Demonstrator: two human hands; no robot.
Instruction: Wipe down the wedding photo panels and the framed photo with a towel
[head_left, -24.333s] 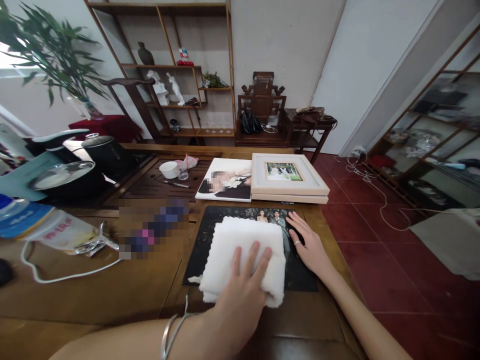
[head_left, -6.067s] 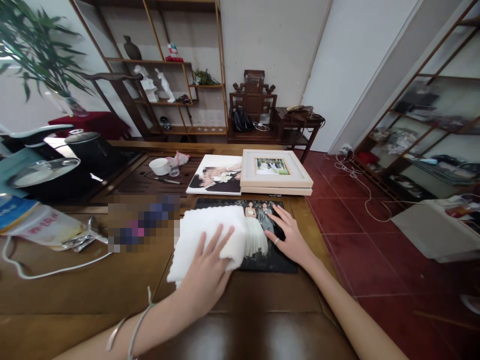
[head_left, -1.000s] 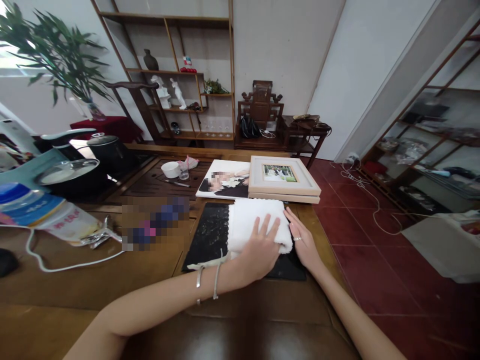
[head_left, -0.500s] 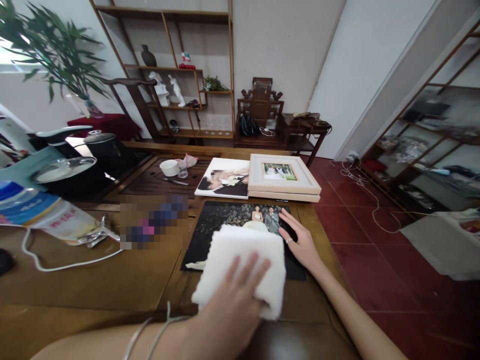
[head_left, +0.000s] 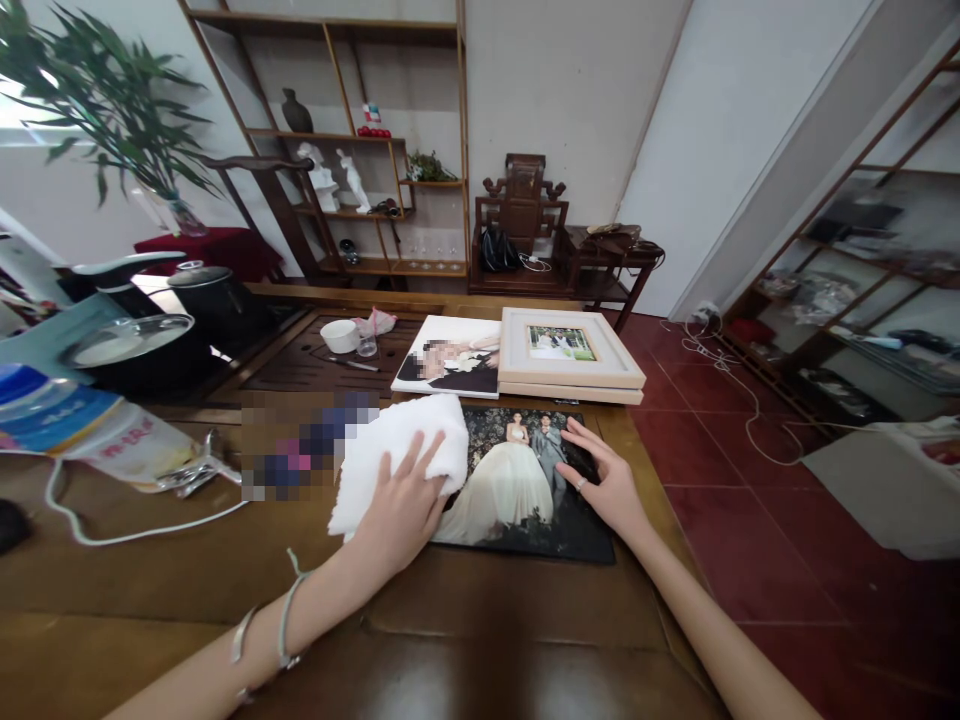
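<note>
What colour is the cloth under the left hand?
Plain white cloth, pressed flat by the left hand; head view shows it best.

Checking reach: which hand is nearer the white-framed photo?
Right. The right hand rests on the wedding print, close to the white-framed photo; the left hand presses the towel farther left.

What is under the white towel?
The towel lies over the left edge of the big wedding photo and some of the wooden table. The left hand presses on top. The photo's covered part cannot be seen.
</note>
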